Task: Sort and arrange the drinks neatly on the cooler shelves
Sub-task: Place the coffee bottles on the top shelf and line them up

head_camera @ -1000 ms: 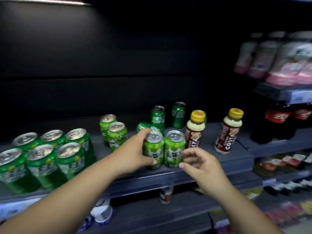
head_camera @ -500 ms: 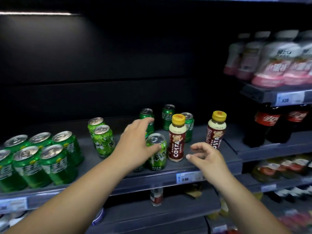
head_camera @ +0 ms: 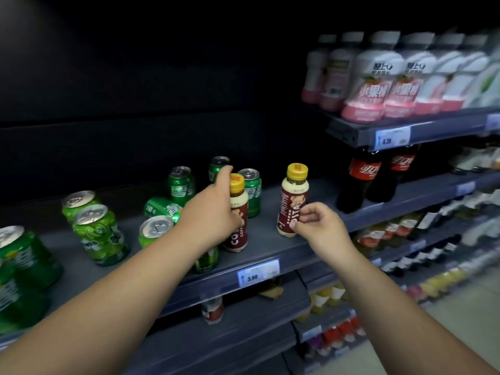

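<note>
Two brown coffee bottles with yellow caps stand on the grey shelf (head_camera: 270, 239). My right hand (head_camera: 318, 224) pinches the right coffee bottle (head_camera: 293, 196) low on its label. My left hand (head_camera: 212, 212) lies open against the left coffee bottle (head_camera: 239, 212), its index finger stretched towards a dark green can (head_camera: 217, 165) at the back. More dark green cans stand at the back (head_camera: 181, 184) (head_camera: 251, 190), and one lies on its side (head_camera: 159, 208). Light green cans (head_camera: 97, 234) (head_camera: 155, 228) stand to the left. Another light green can (head_camera: 207, 259) is partly hidden under my left wrist.
A block of green cans (head_camera: 21, 255) fills the shelf's far left. Cola bottles (head_camera: 359, 177) stand to the right, with pink-and-white bottles (head_camera: 378, 85) on the shelf above them. A price tag (head_camera: 258, 272) marks the shelf's front edge. Lower shelves hold a can (head_camera: 212, 311) and small bottles.
My left hand left the light green cans and moved right to the left coffee bottle. My right hand moved forward and closed its fingertips on the right coffee bottle. The view shifted right.
</note>
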`<state>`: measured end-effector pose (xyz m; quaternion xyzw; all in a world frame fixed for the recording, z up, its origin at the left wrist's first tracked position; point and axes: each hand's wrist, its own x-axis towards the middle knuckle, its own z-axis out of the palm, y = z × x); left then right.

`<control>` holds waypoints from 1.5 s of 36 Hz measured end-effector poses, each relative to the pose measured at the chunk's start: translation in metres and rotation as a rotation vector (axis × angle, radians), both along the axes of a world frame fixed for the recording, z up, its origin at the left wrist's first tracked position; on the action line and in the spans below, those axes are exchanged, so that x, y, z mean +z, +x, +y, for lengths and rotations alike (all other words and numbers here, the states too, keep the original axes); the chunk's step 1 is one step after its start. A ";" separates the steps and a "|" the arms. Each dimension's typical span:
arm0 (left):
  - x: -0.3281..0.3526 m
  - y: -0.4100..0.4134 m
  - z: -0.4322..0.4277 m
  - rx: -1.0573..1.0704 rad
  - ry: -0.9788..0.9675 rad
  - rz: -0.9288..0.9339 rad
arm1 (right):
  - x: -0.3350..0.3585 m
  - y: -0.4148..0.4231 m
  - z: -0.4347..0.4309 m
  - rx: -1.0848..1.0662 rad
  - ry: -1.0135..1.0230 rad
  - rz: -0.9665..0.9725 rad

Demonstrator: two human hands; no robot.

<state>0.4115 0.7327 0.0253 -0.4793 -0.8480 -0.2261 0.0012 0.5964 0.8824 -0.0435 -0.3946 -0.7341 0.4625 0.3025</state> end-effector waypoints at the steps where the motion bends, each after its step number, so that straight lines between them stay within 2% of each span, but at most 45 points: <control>1: 0.000 0.001 0.001 0.013 -0.001 -0.003 | -0.002 -0.001 0.006 -0.009 0.004 -0.013; 4: 0.000 0.006 0.004 0.062 -0.011 -0.002 | -0.002 -0.005 0.022 0.005 0.003 -0.017; 8: 0.003 0.014 0.008 0.129 -0.027 -0.019 | -0.008 -0.012 0.044 0.195 -0.074 0.029; 16: 0.012 0.047 0.018 0.295 0.027 -0.079 | -0.010 -0.019 0.067 0.431 0.062 -0.008; 20: 0.029 0.068 0.018 0.337 0.138 -0.109 | 0.014 -0.009 0.061 0.510 0.065 0.067; 25: 0.070 0.093 0.012 0.252 0.342 -0.161 | 0.066 0.016 0.052 0.572 0.169 0.159; 29: 0.108 0.115 0.009 0.154 0.518 -0.205 | 0.106 0.045 0.045 0.549 0.221 0.245; 32: 0.136 0.130 0.010 0.087 0.597 -0.167 | 0.136 0.067 0.039 0.527 0.221 0.311; 42: 0.217 0.177 0.017 -0.145 0.712 -0.018 | 0.225 0.113 0.029 0.394 0.293 0.488; 54: 0.258 0.236 0.054 -0.231 0.765 0.042 | 0.283 0.180 0.063 0.294 0.370 0.565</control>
